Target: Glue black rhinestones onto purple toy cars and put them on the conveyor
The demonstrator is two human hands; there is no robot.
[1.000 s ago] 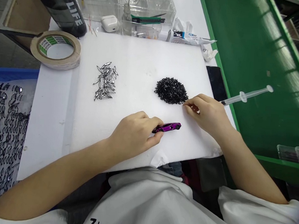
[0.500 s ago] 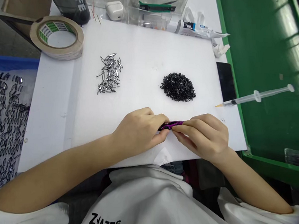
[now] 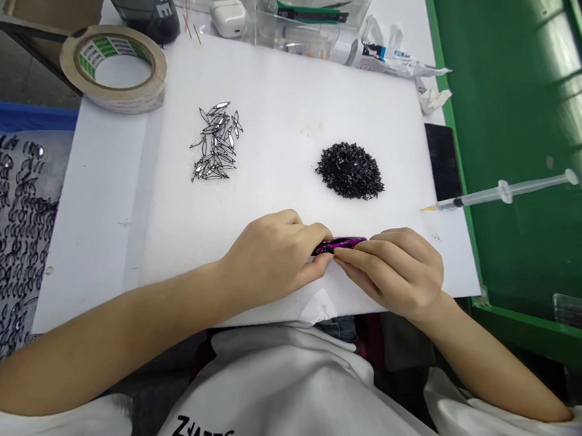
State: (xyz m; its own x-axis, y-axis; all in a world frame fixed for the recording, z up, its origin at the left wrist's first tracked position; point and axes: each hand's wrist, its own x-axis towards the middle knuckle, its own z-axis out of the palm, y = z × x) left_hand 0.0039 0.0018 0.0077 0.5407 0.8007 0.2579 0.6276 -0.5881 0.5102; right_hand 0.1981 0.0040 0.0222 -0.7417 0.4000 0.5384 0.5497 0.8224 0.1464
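Note:
A small shiny purple toy car [image 3: 341, 243] lies near the front edge of the white foam board [image 3: 278, 99]. My left hand [image 3: 275, 256] pinches its rear end with closed fingers. My right hand [image 3: 396, 272] has its fingers pressed together on the car's front end; whether a small piece is between them is hidden. Behind the hands lie a heap of small black pieces [image 3: 350, 170] and, to the left, a cluster of silver-edged leaf-shaped pieces [image 3: 215, 141].
A syringe [image 3: 504, 191] rests across the board's right edge onto the green surface [image 3: 515, 93]. A tape roll [image 3: 113, 69] sits at the back left, a white earbud case [image 3: 228, 17], clear boxes and a glue tube at the back. A tray of dark parts [image 3: 4, 240] is at left.
My right hand left the heap of black pieces and came down onto the front of the purple car. The left hand kept its hold on the car.

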